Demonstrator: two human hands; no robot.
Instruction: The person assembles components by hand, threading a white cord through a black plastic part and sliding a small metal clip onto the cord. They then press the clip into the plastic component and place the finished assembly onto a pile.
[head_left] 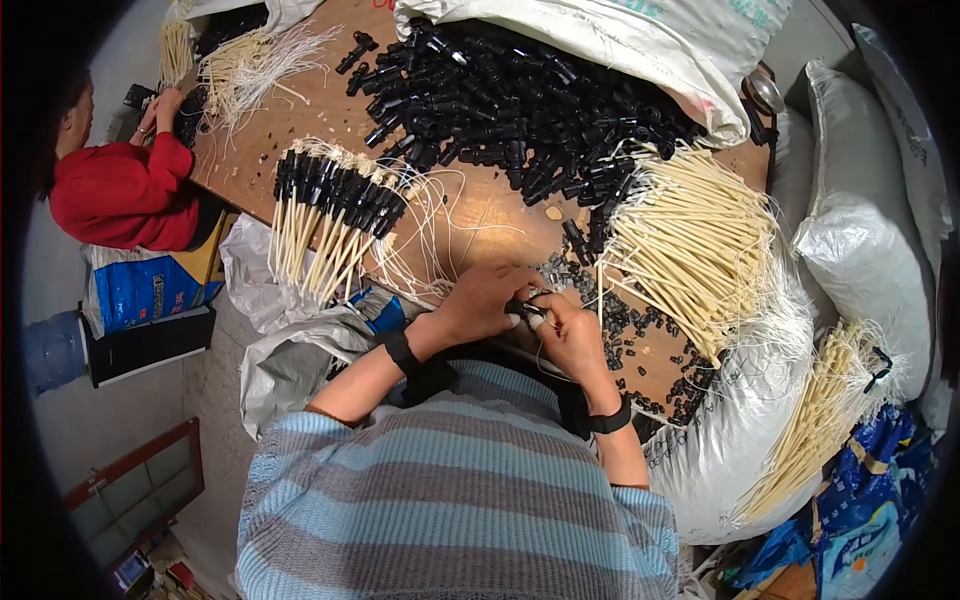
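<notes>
My left hand and my right hand meet at the table's near edge, fingers closed round a small black plastic fitting. Its far side is hidden by the fingers, and a thin white string runs down by my right hand. Small black pieces lie scattered just right of my hands. Further right is a heap of pale thin sticks with white strings. Left of my hands, a row of similar sticks with black fittings on their far ends hangs over the table edge.
A large pile of black plastic fittings spills from a white woven sack on the wooden table. Full sacks stand at the right, with another stick bundle. At the far left, a person in red works.
</notes>
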